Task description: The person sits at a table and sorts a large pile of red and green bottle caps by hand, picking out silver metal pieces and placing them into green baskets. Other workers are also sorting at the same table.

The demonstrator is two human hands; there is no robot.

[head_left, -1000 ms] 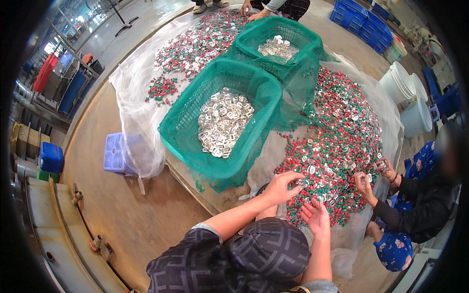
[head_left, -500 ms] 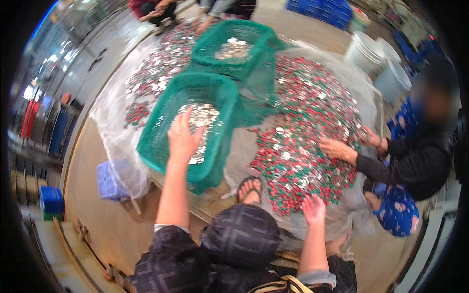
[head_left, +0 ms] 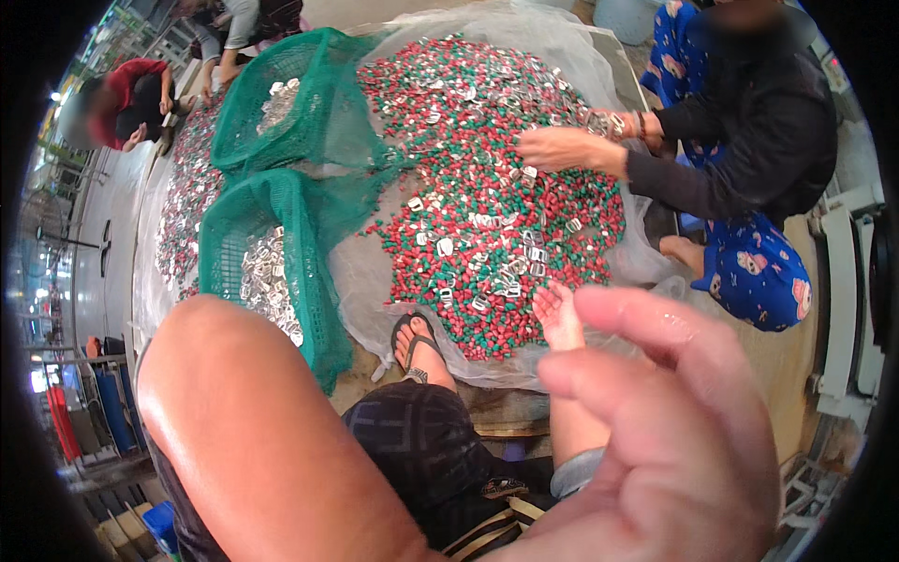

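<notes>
Fingers of left hand [head_left: 655,440] loosely curled — empty.

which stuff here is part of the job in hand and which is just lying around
In use: red and green pile; silver pieces; near green basket; right hand at the pile's edge.
Lying about: blue crates; pale bucket.

A hand [head_left: 655,440], fingers loosely curled and holding nothing, fills the lower right of the frame close to the lens, its forearm crossing the lower left. Another hand [head_left: 559,314] rests palm-up at the near edge of the red, green and silver pieces [head_left: 487,178] heaped at centre. Left of the heap sit two green mesh baskets [head_left: 309,234]. A co-worker's hand [head_left: 562,148] reaches in from the upper right.
</notes>
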